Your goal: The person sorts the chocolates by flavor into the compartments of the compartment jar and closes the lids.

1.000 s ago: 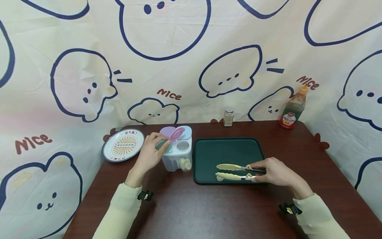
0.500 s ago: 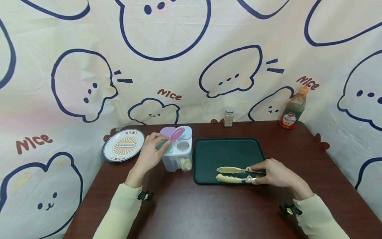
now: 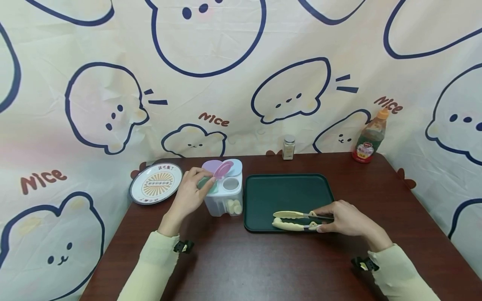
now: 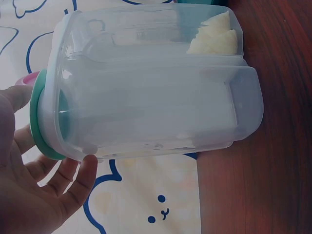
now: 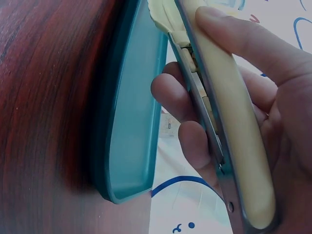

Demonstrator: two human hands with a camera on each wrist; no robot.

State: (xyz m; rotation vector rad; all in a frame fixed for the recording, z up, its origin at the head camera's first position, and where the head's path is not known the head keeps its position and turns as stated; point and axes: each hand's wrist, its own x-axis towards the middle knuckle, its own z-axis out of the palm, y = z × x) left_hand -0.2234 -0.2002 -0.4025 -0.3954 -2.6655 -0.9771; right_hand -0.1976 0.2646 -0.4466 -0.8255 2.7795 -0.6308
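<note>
My left hand (image 3: pixel 201 182) holds a clear plastic container (image 3: pixel 226 200) by its left top corner, thumb and fingers curled round the green lid (image 4: pixel 36 122). A pink lid (image 3: pixel 223 169) stands flipped up, and white slices (image 3: pixel 234 206) lie in the front right compartment. In the left wrist view the container (image 4: pixel 146 87) fills the frame, the hand (image 4: pixel 34 185) on its lid end and the slices (image 4: pixel 214 36) at the far end. My right hand (image 3: pixel 344 217) grips cream-handled tongs (image 3: pixel 290 215) low over the front of a dark green tray (image 3: pixel 286 192). Their arms stand slightly apart, tips pointing left.
A patterned round plate (image 3: pixel 155 182) sits at the back left of the brown table (image 3: pixel 263 267). A small shaker (image 3: pixel 288 147) and a sauce bottle (image 3: pixel 370 138) stand along the back edge. Printed cloth hangs behind and at both sides.
The tongs' arms have come closer together and sunk a little toward the tray's front edge. My left hand and the container have not moved.
</note>
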